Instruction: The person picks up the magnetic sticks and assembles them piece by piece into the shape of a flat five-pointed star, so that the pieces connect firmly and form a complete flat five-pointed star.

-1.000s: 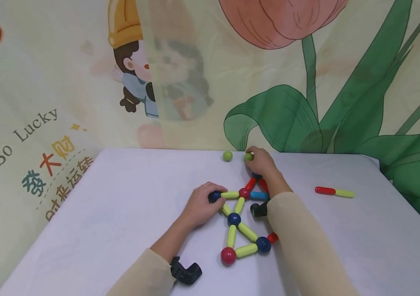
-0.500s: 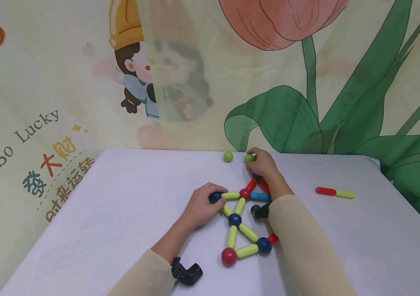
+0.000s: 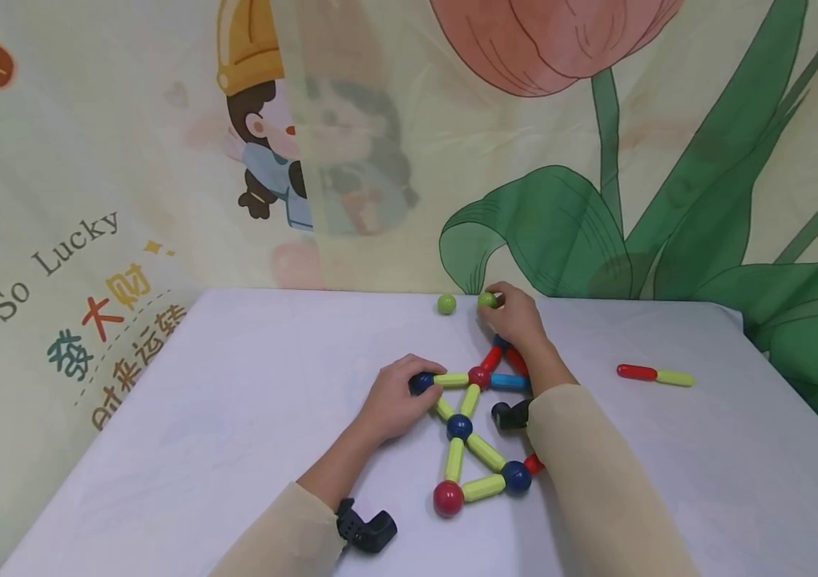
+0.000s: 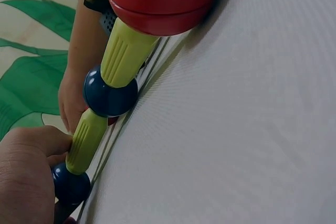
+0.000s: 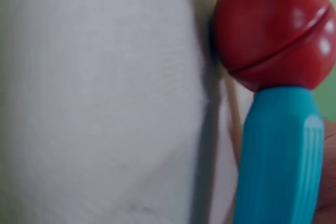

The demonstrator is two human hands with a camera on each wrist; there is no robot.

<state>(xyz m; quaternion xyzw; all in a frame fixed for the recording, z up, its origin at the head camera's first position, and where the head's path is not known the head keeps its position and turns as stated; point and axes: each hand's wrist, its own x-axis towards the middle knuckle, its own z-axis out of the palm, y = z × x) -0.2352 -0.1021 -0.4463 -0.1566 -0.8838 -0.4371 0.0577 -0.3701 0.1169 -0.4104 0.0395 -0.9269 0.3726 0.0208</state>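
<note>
On the table lies a flat frame of magnetic sticks and balls; its red ball (image 3: 479, 377) joins yellow-green sticks, a red stick and a blue stick (image 3: 509, 381). My left hand (image 3: 397, 399) grips the dark blue ball (image 3: 421, 383) at the frame's left corner, its thumb near a yellow-green stick (image 4: 86, 142) in the left wrist view. Beyond the frame's far end, my right hand (image 3: 519, 318) pinches a small green ball (image 3: 486, 299) between thumb and fingers. The right forearm hides the frame's right side. In the right wrist view, the blue stick (image 5: 281, 156) looms close.
A second green ball (image 3: 446, 304) rests near the table's back edge, left of my right hand. A red stick (image 3: 637, 372) and a yellow-green stick (image 3: 674, 377) lie end to end on the right. A printed cloth (image 3: 380, 120) hangs behind the white table (image 3: 199, 401).
The green ball in my right hand has risen slightly, and the fingers have shifted a little with it. My left hand stays on the dark blue ball.
</note>
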